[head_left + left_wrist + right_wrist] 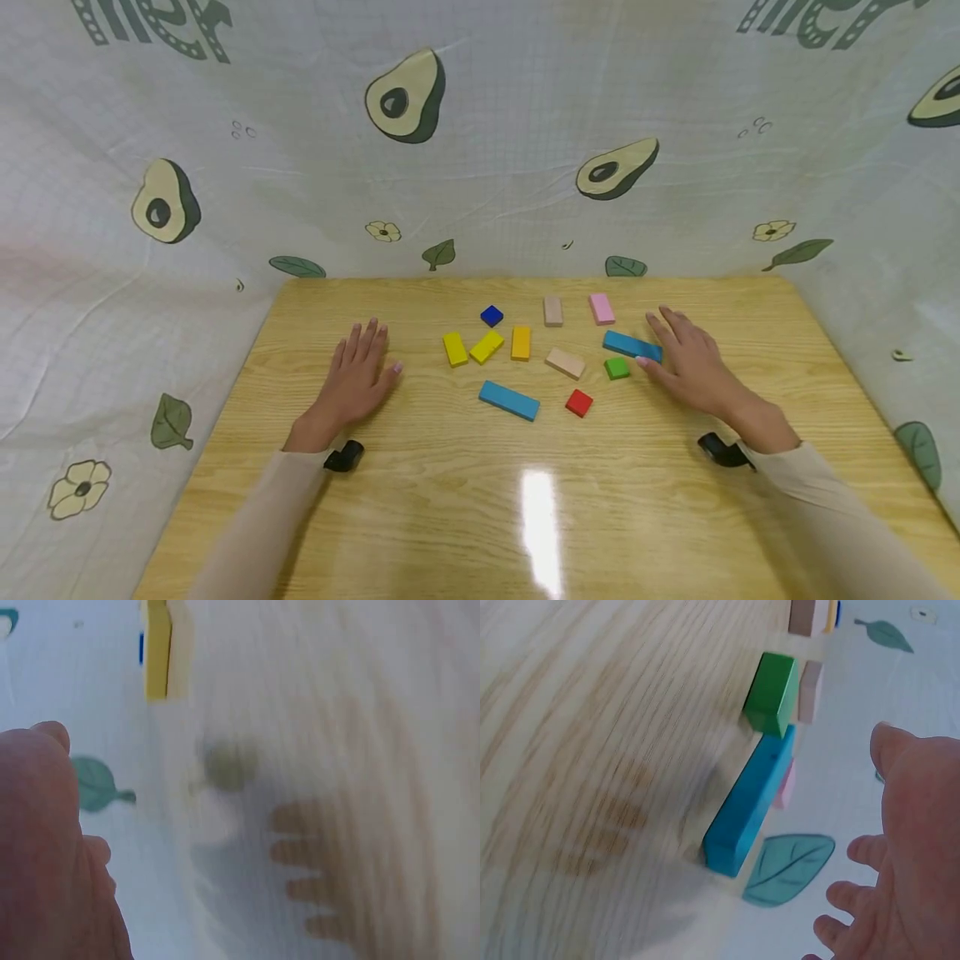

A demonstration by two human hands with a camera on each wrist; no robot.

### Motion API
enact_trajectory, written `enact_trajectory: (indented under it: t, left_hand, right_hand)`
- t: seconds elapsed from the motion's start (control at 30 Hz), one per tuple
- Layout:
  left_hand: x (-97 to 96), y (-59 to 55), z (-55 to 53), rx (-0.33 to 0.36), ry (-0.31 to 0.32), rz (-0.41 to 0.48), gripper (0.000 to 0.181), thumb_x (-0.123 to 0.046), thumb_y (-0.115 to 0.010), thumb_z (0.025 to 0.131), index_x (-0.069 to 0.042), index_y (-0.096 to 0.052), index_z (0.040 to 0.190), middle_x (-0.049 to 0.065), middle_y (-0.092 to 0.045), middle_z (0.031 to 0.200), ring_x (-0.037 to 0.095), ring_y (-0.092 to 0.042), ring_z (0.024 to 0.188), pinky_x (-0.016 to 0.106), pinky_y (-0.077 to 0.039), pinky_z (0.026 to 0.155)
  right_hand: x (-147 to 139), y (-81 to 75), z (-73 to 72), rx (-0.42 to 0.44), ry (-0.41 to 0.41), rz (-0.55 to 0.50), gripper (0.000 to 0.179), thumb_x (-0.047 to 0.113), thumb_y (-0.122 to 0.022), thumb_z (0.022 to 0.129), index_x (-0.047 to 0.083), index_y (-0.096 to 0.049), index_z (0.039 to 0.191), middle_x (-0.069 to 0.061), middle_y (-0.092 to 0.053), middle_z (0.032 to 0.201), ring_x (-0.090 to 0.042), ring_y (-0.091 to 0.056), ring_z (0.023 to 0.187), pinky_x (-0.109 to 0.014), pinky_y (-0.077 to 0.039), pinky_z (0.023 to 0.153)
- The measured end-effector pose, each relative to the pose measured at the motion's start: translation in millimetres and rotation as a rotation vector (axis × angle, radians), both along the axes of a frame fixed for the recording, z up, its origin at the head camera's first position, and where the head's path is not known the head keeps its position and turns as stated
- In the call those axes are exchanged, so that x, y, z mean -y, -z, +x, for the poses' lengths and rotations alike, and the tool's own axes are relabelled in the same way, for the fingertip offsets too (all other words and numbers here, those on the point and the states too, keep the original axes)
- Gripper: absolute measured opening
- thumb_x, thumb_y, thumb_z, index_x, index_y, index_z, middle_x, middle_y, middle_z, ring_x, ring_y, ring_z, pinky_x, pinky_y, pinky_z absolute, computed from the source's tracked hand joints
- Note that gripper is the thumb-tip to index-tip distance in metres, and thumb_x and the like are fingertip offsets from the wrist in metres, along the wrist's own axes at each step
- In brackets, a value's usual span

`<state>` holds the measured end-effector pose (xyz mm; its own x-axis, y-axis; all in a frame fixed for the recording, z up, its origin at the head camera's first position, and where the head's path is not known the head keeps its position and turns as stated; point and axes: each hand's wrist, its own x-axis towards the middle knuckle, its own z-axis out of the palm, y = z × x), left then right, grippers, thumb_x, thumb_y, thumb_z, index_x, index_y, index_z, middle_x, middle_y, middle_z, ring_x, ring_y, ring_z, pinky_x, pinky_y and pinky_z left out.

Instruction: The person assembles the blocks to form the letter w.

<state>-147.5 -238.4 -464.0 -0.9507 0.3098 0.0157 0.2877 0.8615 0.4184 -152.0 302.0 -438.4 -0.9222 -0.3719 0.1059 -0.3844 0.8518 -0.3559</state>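
Note:
My left hand [352, 383] is at the left of the wooden table, fingers straight, holding nothing; the closest piece is a yellow block [455, 349]. On the right, my right hand [693, 367] has its fingers extended beside a long blue block [633, 346] and a small green block [617, 368], gripping neither. In the right wrist view the blue block [750, 802] and green block [772, 694] lie apart from the fingers. Between the hands are another yellow block [487, 347], an orange block [521, 343], a second long blue block [509, 401] and a red block [579, 403].
Toward the back lie a dark blue block [492, 316], a beige block [552, 312] and a pink block [602, 308]. Another beige block [566, 362] is near the middle. An avocado-print cloth [495, 167] hangs behind and beside the table [420, 500].

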Motion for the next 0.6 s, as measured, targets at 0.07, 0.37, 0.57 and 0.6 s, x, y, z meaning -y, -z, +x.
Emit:
enact_trajectory:
  t: [0.07, 0.37, 0.57, 0.6]
  left_hand:
    - [-7.8, 1.4, 2.6, -0.013, 0.022, 0.01, 0.079, -0.05, -0.039, 0.113, 0.002, -0.016, 0.168, 0.024, -0.007, 0.176, 0.049, -0.001, 0.161, 0.066, 0.0, 0.126]
    - [-40.7, 1.0, 13.8, 0.003, 0.079, -0.027, 0.075, -0.042, -0.046, 0.113, -0.001, -0.018, 0.169, 0.02, -0.009, 0.177, 0.044, -0.004, 0.163, 0.065, -0.005, 0.127]
    - [-58.3, -3.1, 19.7, 0.023, 0.116, -0.04, 0.076, -0.043, -0.048, 0.112, -0.005, -0.018, 0.17, 0.014, -0.008, 0.178, 0.039, -0.004, 0.164, 0.063, -0.005, 0.129]
    - [-60.9, -3.3, 20.9, 0.027, 0.125, -0.042, 0.076, -0.044, -0.048, 0.112, -0.005, -0.017, 0.17, 0.014, -0.007, 0.178, 0.039, -0.004, 0.164, 0.062, -0.006, 0.129]
  right_hand:
    - [6.1, -1.7, -0.2, 0.011, -0.014, -0.006, 0.076, 0.031, -0.065, 0.107, -0.009, -0.031, 0.162, -0.038, -0.023, 0.166, -0.062, -0.022, 0.15, -0.079, -0.02, 0.113]
    - [28.5, 0.6, -1.9, 0.013, -0.08, -0.013, 0.076, 0.026, -0.068, 0.105, -0.008, -0.031, 0.162, -0.034, -0.022, 0.168, -0.059, -0.02, 0.152, -0.078, -0.02, 0.115]
    - [41.6, 3.2, -1.9, -0.008, -0.117, -0.002, 0.075, 0.026, -0.071, 0.103, -0.006, -0.035, 0.161, -0.032, -0.026, 0.167, -0.058, -0.025, 0.151, -0.078, -0.025, 0.113]
    - [43.8, 3.5, -1.7, -0.01, -0.124, -0.001, 0.075, 0.026, -0.071, 0.103, -0.006, -0.035, 0.161, -0.032, -0.027, 0.167, -0.058, -0.026, 0.151, -0.078, -0.026, 0.112]
